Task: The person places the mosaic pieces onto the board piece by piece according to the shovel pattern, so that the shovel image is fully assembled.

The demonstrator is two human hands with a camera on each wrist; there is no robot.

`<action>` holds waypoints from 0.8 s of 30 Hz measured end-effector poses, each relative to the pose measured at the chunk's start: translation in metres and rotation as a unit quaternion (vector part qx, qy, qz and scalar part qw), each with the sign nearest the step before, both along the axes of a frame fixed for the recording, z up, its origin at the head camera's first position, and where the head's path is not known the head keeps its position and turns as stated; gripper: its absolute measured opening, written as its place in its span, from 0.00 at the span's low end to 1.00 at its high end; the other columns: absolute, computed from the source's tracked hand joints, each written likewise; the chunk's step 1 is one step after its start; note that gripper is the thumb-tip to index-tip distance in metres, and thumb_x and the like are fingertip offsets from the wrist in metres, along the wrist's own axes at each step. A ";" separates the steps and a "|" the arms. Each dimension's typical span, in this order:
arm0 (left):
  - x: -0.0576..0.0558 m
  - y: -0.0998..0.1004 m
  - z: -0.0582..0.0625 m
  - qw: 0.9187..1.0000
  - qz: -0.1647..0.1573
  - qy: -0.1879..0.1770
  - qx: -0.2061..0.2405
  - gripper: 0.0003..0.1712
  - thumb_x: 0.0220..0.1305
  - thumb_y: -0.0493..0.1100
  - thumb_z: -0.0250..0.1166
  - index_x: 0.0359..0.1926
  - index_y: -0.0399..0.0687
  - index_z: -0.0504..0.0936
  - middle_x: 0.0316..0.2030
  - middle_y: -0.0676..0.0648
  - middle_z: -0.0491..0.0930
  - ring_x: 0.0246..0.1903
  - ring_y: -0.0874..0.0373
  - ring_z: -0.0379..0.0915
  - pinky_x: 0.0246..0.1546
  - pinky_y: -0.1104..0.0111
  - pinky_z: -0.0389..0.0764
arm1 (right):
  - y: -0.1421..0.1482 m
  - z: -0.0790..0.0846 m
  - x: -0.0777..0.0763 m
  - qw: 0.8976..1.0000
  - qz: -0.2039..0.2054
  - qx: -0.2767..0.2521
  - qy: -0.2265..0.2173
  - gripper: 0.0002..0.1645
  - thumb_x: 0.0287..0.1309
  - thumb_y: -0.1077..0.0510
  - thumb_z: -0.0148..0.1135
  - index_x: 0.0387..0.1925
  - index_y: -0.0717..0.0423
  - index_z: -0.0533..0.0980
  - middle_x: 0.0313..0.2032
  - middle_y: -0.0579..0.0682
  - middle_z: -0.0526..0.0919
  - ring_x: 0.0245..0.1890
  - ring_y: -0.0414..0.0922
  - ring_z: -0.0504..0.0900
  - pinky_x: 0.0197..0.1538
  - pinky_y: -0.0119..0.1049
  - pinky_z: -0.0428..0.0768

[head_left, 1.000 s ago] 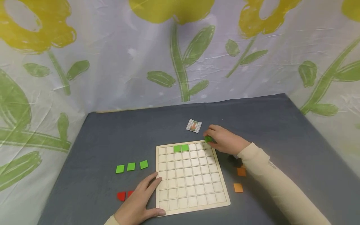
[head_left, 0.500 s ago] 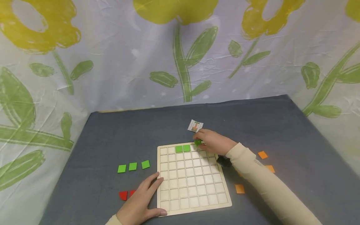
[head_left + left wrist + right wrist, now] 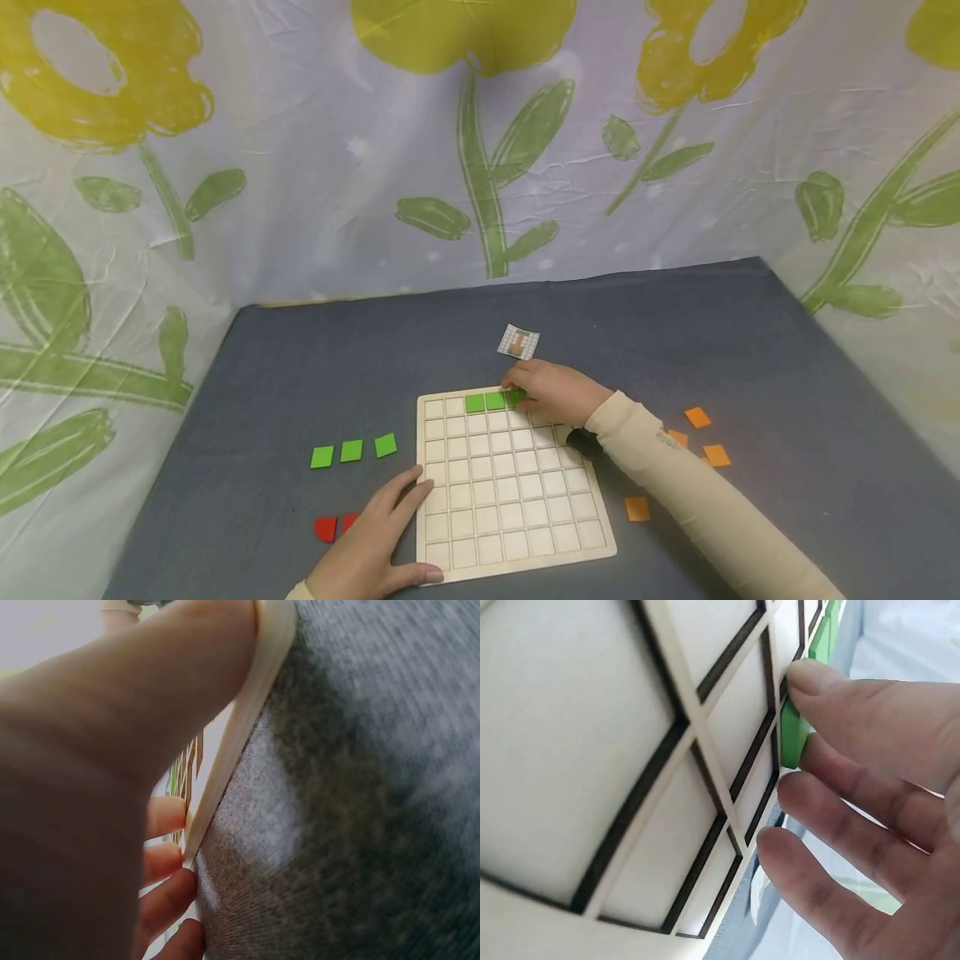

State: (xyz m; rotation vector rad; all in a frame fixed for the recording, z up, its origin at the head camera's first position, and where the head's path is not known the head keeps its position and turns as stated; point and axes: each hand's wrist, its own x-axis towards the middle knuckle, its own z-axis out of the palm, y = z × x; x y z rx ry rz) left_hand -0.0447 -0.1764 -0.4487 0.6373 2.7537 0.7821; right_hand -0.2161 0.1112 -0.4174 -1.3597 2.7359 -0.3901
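A pale wooden grid board (image 3: 477, 475) lies on the dark cloth. Along its left edge rests my left hand (image 3: 367, 537), fingers spread and thumb on the near left corner. My right hand (image 3: 562, 393) is at the far row, its thumb and fingers about a square green tile (image 3: 515, 398). In the right wrist view, that green tile (image 3: 790, 739) sits tilted at a cell, with the thumb on it. Two green tiles, one (image 3: 475, 403) and another (image 3: 495, 401), lie in the far row to its left. My left thumb (image 3: 187, 652) touches the board's edge in the left wrist view.
Several loose green tiles (image 3: 352, 451) lie left of the board. Red pieces (image 3: 325, 529) are partly behind my left hand. Orange tiles (image 3: 637, 509) lie to the right, some hidden by the sleeve. A small patterned card (image 3: 518, 342) lies beyond the board.
My right hand has moved left along the far row with the green tile, lowering it beside the two tiles there. My left hand has stayed at the board's left edge.
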 end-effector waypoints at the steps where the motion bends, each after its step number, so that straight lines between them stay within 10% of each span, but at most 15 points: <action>1: 0.000 0.000 0.000 1.000 -0.001 0.003 0.002 0.57 0.46 0.76 0.62 0.68 0.45 0.64 0.69 0.43 0.58 0.65 0.47 0.59 0.53 0.54 0.76 | 0.000 0.000 0.000 1.000 0.000 -0.001 0.002 0.20 0.55 0.59 0.69 0.50 0.54 0.77 0.47 0.49 0.80 0.48 0.44 0.80 0.48 0.35 0.80; 24: 0.001 0.000 -0.002 1.000 0.002 0.005 0.006 0.56 0.46 0.76 0.62 0.69 0.47 0.64 0.69 0.44 0.58 0.64 0.47 0.59 0.53 0.54 0.76 | 0.006 0.003 0.007 0.999 0.006 -0.019 0.050 0.20 0.52 0.56 0.72 0.47 0.54 0.79 0.44 0.47 0.80 0.45 0.43 0.78 0.45 0.33 0.80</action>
